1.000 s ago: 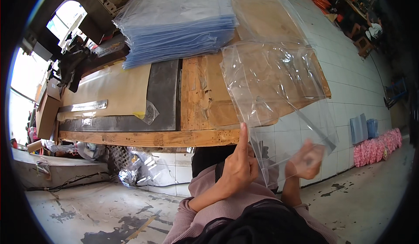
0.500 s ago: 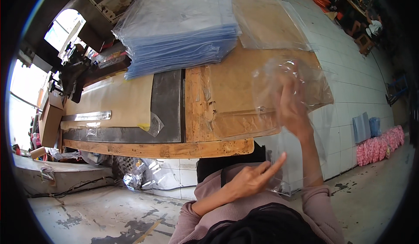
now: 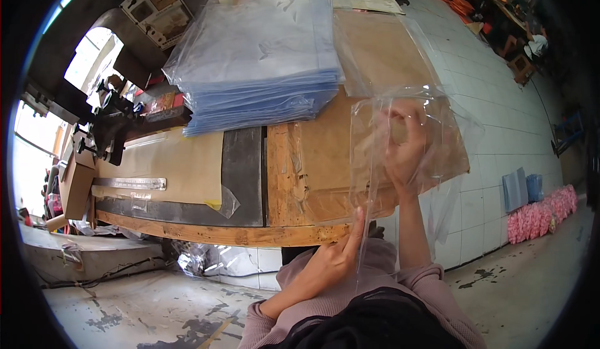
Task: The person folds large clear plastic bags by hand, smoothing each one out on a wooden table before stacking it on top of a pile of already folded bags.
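Note:
A clear, limp plastic bag (image 3: 364,130) hangs in front of me over the table's right part, its lower end reaching towards my lap. My right hand (image 3: 406,143) shows through the film, thumb and fingers curled together in a pinch near the bag's upper part. Whether the hand is inside the bag or behind it, I cannot tell. At the bag's left edge is my left hand (image 3: 334,261), index finger stretched upward along the film and the other fingers folded in at that edge. Beyond lies a tall stack of clear bluish plastic bags (image 3: 262,93).
Brown sheeting (image 3: 325,155) covers the wooden table's right part, with another clear plastic piece (image 3: 390,49) farther back. A metal ruler (image 3: 134,184) lies on the left. Dark machinery (image 3: 109,118) stands behind it. Pink bundles (image 3: 540,214) sit on the floor at right.
The bag has spread out and swung left and upright. My right hand has curled its fingers; my left hand has moved left, its index finger turning upward to the bag's edge.

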Available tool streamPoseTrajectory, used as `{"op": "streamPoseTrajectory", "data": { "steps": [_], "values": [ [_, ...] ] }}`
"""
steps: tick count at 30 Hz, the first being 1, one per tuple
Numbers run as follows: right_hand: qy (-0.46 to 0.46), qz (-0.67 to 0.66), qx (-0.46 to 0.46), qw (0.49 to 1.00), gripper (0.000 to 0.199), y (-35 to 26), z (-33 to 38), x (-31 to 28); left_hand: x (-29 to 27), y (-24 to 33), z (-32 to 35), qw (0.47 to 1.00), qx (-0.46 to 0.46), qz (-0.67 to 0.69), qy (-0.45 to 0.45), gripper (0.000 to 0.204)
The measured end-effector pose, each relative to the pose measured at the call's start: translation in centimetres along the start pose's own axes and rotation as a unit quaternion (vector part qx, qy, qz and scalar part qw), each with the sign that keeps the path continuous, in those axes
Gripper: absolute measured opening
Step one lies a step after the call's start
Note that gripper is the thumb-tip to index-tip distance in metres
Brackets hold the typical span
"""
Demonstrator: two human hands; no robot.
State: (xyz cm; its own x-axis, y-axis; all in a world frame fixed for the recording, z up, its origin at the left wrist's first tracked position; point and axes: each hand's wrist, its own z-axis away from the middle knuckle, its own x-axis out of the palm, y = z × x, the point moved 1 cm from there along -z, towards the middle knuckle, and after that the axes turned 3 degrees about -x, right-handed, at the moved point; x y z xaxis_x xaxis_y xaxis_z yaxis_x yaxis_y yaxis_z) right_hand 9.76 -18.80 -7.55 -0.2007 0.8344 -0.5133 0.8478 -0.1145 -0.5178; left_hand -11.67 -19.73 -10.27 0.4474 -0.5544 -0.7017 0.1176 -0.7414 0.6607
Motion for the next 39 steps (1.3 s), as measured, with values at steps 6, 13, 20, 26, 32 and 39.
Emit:
{"op": "streamPoseTrajectory", "data": {
  "steps": [6,13,20,26,32,39],
  "values": [
    [-0.129,-0.204,-0.011,0.970,0.055,0.9,-1.3,2.6,-0.5,-0.1,-0.7,0.998,0.018,0.015,-0.051,0.073],
    [-0.023,-0.062,-0.038,0.997,0.052,1.1,-1.0,4.1,-1.2,-0.6,0.0,0.999,0.016,-0.017,-0.038,0.072],
    [0.007,0.055,-0.069,0.996,0.043,1.4,-0.3,4.1,-3.1,-1.5,-0.2,0.975,-0.090,-0.143,0.145,0.053],
    [-0.157,-0.169,-0.039,0.972,0.030,1.6,-0.2,5.0,-2.9,-4.3,-1.3,0.946,-0.135,-0.208,0.208,0.037],
    [-0.205,-0.097,-0.062,0.972,0.048,0.9,0.0,4.9,-2.9,-4.3,-1.5,0.947,-0.159,-0.193,0.202,0.033],
    [-0.162,-0.089,-0.054,0.981,0.050,1.1,0.1,5.1,-3.0,-3.8,-1.2,0.951,-0.162,-0.238,0.112,0.063]
  ]
}}
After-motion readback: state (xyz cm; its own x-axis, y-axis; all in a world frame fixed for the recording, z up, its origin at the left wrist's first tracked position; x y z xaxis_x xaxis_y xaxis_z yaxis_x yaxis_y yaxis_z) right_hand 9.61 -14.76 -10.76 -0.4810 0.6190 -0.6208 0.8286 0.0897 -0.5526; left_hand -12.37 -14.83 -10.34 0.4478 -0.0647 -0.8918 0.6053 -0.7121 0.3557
